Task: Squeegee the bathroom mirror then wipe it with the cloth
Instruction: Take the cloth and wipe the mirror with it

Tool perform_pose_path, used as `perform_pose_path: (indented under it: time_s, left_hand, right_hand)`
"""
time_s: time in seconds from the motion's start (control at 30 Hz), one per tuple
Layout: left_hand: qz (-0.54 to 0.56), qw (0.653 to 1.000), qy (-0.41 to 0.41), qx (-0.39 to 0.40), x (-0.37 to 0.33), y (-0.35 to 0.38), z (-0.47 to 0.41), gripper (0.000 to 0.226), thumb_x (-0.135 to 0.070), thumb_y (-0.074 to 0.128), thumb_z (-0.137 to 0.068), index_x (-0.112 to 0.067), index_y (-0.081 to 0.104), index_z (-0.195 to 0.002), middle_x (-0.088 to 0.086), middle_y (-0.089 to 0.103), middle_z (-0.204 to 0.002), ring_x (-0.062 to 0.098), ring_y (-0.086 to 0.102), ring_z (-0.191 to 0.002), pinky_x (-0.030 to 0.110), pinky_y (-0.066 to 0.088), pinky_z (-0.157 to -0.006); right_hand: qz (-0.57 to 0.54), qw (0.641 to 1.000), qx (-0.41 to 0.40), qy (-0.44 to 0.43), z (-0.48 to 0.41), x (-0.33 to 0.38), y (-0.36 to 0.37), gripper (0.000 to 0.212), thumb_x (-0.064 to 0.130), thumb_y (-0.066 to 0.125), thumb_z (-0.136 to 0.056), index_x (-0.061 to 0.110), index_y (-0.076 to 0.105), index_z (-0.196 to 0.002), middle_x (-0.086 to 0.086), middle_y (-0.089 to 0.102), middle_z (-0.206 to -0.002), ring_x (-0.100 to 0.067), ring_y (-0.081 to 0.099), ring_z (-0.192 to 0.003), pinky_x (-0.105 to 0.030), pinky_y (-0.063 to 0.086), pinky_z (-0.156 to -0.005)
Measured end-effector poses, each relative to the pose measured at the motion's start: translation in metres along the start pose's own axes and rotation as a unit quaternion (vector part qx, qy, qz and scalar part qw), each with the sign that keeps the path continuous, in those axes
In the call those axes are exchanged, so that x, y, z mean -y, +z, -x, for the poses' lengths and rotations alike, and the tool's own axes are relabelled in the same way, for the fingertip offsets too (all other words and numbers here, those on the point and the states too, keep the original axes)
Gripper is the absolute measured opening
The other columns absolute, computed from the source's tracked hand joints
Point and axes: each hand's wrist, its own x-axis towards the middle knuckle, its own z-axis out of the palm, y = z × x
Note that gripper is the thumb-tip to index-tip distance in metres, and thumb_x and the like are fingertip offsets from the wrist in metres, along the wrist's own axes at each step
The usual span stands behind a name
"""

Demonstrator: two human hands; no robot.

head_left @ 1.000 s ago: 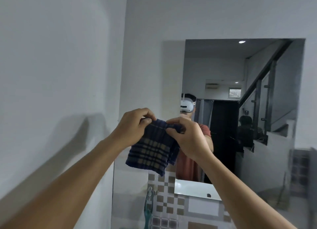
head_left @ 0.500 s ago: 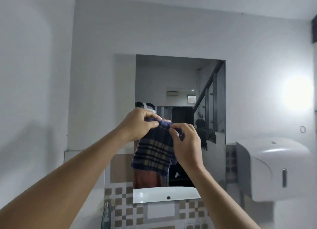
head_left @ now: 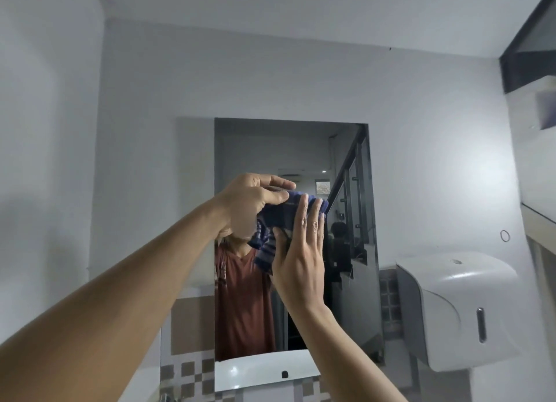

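The rectangular mirror (head_left: 270, 149) hangs on the white wall straight ahead. In front of its middle I hold up a dark blue plaid cloth (head_left: 281, 213), bunched and partly folded. My left hand (head_left: 251, 204) grips the cloth's upper edge between thumb and fingers. My right hand (head_left: 299, 255) lies flat against the cloth from the near side, fingers straight and pointing up, with its thumb tucked under the fabric. A corner of the cloth hangs down between the two hands. No squeegee is in view.
A white wall dispenser (head_left: 457, 308) juts out to the right of the mirror. The white basin (head_left: 255, 371) shows at the mirror's lower edge, with brown checked tiles (head_left: 186, 374) beside it. A side wall stands close on the left.
The view has tilted up and back, so the mirror looks smaller. The cloth hung open from two pinching hands; now it is bunched, and my right hand has flattened against it.
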Motion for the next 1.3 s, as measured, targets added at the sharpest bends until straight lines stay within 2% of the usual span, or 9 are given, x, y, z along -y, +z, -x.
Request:
perform_pose_path:
  time_s: [0.17,0.23,0.3,0.4,0.5,0.63,0.8,0.97,1.3]
  left_hand:
    - [0.042,0.99,0.014,-0.136,0.03,-0.02,-0.008,0.025,-0.025,0.055,-0.097,-0.023,0.073,-0.115,0.003,0.074,-0.114,0.023,0.069,-0.11,0.035,0.055,-0.092]
    - [-0.132,0.971,0.032,-0.197,0.065,-0.023,-0.005,0.032,-0.027,0.052,-0.096,-0.023,0.067,-0.124,0.0,0.067,-0.127,0.026,0.062,-0.121,0.024,0.047,-0.095]
    - [-0.335,0.917,0.069,-0.203,0.106,-0.018,0.003,0.036,-0.03,0.045,-0.097,-0.024,0.058,-0.13,-0.001,0.058,-0.137,0.021,0.051,-0.132,0.018,0.036,-0.1]
    - [-0.46,0.863,0.105,-0.181,0.163,-0.006,0.008,0.067,-0.042,0.053,-0.097,-0.024,0.026,-0.156,0.002,0.027,-0.163,0.018,0.022,-0.151,0.027,0.025,-0.119]
    - [-0.527,0.826,0.117,-0.16,0.199,0.006,0.005,0.088,-0.058,0.055,-0.089,-0.022,0.017,-0.159,0.01,0.014,-0.167,0.027,0.016,-0.154,0.04,0.035,-0.119]
    - [-0.55,0.804,0.158,-0.165,0.213,0.017,-0.003,0.088,-0.06,0.054,-0.087,-0.014,0.028,-0.157,0.018,0.027,-0.162,0.035,0.029,-0.149,0.046,0.044,-0.111]
    - [-0.579,0.775,0.161,-0.195,0.215,0.017,-0.015,0.086,-0.062,0.055,-0.086,-0.017,0.031,-0.156,0.015,0.031,-0.161,0.029,0.028,-0.149,0.043,0.039,-0.114]
    - [-0.585,0.767,0.167,-0.203,0.219,0.016,-0.017,0.087,-0.063,0.055,-0.086,-0.019,0.03,-0.156,0.015,0.029,-0.162,0.029,0.025,-0.15,0.041,0.031,-0.117]
    - [-0.581,0.766,0.172,-0.215,0.224,0.017,-0.019,0.089,-0.063,0.057,-0.084,-0.019,0.03,-0.157,0.014,0.025,-0.164,0.029,0.023,-0.151,0.042,0.033,-0.118]
  right_hand:
    - [0.028,0.998,-0.033,-0.044,-0.036,-0.009,0.017,0.06,0.033,0.032,-0.109,0.029,0.002,-0.161,-0.007,0.008,-0.169,-0.028,0.008,-0.156,-0.05,0.027,-0.122]
    - [0.057,0.997,-0.02,-0.054,-0.057,-0.012,0.026,0.061,0.024,0.037,-0.109,0.023,0.006,-0.161,-0.012,0.011,-0.169,-0.033,0.011,-0.155,-0.053,0.027,-0.122]
    - [0.088,0.994,0.001,-0.068,-0.082,-0.014,0.036,0.065,0.019,0.042,-0.108,0.02,0.005,-0.161,-0.015,0.009,-0.168,-0.037,0.01,-0.155,-0.055,0.025,-0.122]
    - [0.142,0.984,0.045,-0.103,-0.119,-0.014,0.052,0.074,0.015,0.048,-0.104,0.018,0.001,-0.162,-0.018,0.003,-0.168,-0.039,0.004,-0.155,-0.058,0.018,-0.123]
    - [0.173,0.97,0.097,-0.139,-0.146,-0.01,0.069,0.088,0.014,0.059,-0.097,0.016,-0.001,-0.161,-0.018,-0.001,-0.168,-0.041,-0.004,-0.154,-0.058,0.006,-0.125]
    - [0.195,0.955,0.11,-0.192,-0.171,-0.006,0.09,0.089,0.017,0.064,-0.094,0.013,0.007,-0.162,-0.02,0.003,-0.168,-0.043,-0.002,-0.154,-0.057,0.003,-0.125]
    - [0.156,0.966,0.09,-0.185,-0.198,-0.001,0.11,0.054,0.024,0.041,-0.102,0.014,0.029,-0.153,-0.02,0.014,-0.167,-0.041,0.003,-0.154,-0.054,0.002,-0.126]
    - [0.183,0.942,0.105,-0.261,-0.213,-0.004,0.114,0.059,0.045,0.042,-0.099,0.016,0.038,-0.15,-0.015,0.021,-0.166,-0.037,0.007,-0.155,-0.054,0.005,-0.125]
    - [0.199,0.929,0.104,-0.295,-0.241,-0.008,0.115,0.053,0.038,0.041,-0.104,0.016,0.036,-0.152,-0.015,0.021,-0.166,-0.035,0.008,-0.155,-0.051,0.006,-0.126]
